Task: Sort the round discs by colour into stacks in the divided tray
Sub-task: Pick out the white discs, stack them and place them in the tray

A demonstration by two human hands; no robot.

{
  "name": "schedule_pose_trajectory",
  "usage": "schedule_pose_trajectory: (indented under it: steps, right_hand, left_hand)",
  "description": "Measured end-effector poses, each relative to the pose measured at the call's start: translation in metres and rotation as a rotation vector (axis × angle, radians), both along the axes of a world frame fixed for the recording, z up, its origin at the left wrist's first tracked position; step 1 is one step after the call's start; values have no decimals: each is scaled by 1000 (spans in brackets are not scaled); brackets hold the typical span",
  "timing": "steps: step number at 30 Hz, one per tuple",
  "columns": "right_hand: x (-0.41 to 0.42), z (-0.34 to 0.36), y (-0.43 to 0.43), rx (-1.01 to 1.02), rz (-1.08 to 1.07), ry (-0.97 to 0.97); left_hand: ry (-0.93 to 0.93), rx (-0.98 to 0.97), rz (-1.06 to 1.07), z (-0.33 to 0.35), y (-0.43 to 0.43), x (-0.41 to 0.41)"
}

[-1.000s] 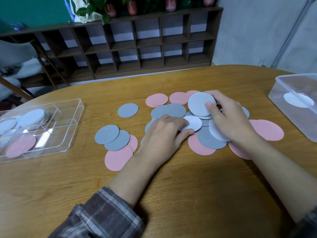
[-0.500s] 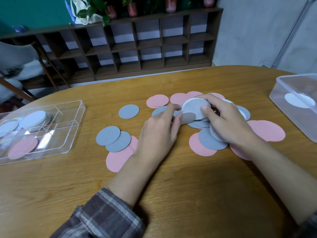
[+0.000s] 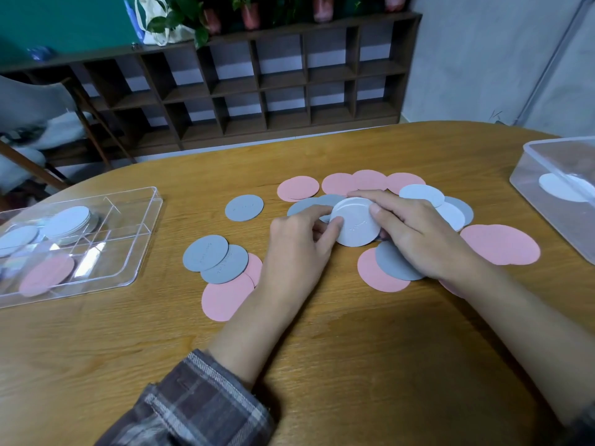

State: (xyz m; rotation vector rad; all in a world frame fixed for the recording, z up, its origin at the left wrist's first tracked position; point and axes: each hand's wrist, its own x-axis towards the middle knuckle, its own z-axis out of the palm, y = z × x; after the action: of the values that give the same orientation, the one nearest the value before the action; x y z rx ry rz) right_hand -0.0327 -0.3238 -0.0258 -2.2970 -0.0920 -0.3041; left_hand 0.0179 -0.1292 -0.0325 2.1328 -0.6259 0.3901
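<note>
Change: white stack (image 3: 355, 225) has gained a disc
Left hand (image 3: 299, 249): pinches its edge
Right hand (image 3: 418, 239): grips it
Meaning: loose whites (image 3: 421, 194) remain before tray (image 3: 80, 292)

Room: wooden cubby shelf (image 3: 235, 87), potted plants (image 3: 250, 15)

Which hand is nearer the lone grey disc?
Left. The left hand lies just right of the lone grey disc; the right hand is farther right, beyond the white stack.

Mid-table: white disc stack (image 3: 355, 225) amid loose pink discs (image 3: 499, 244), grey discs (image 3: 244, 207); clear divided tray (image 3: 146, 233) left.
</note>
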Motion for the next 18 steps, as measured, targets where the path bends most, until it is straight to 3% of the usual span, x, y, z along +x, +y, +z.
schedule_pose_trajectory:
  steps: [8, 13, 18]
  right_hand:
    - [-1, 3, 3, -218, -22, -37]
    - [-1, 4, -6, -162, -7, -54]
    - [6, 5, -32, -69, -152, -149]
  left_hand:
    - [-121, 68, 10, -5, 2, 6]
    - [-153, 71, -7, -8, 1, 4]
    - [-136, 156, -93, -12, -4, 2]
